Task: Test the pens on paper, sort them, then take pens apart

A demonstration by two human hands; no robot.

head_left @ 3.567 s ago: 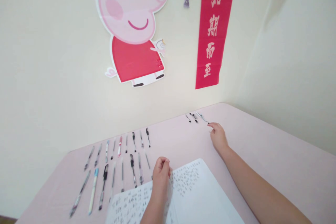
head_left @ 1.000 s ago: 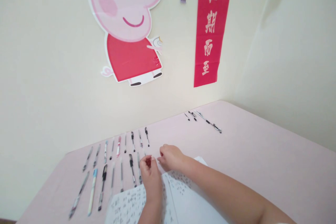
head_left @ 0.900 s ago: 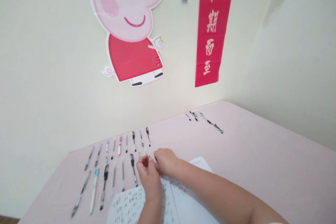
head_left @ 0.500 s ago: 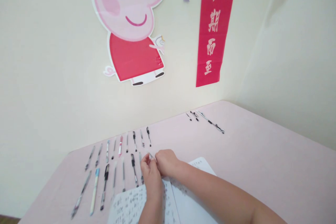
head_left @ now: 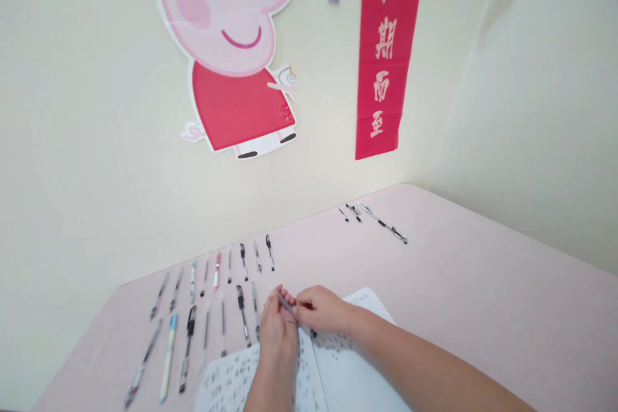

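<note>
A slim grey pen (head_left: 286, 301) with a pale tip slants between my two hands above an open notebook (head_left: 357, 367) with handwriting. My left hand (head_left: 280, 328), palm partly up, is closed around its upper part, with the thumb against it. My right hand (head_left: 321, 309) pinches the pen farther down with the fingertips. A small dark end shows beneath the right hand; whether it belongs to the same pen I cannot tell. Just left of the left hand lies a clear pen (head_left: 255, 310), beside a black-capped pen (head_left: 243, 314).
Two rows of pens lie on the pink tabletop (head_left: 463, 283), including a pink-and-white pen (head_left: 217, 271) and a blue-capped pen (head_left: 168, 357). At the back are a long pen (head_left: 383, 223) and small dark pieces (head_left: 355, 211). A wall with a pig cutout (head_left: 236, 103) and red banner (head_left: 386, 77) borders the table.
My hands have turned and drawn slightly apart, so more of the pen shows between them. The whole view has shifted a little, with things sitting farther left.
</note>
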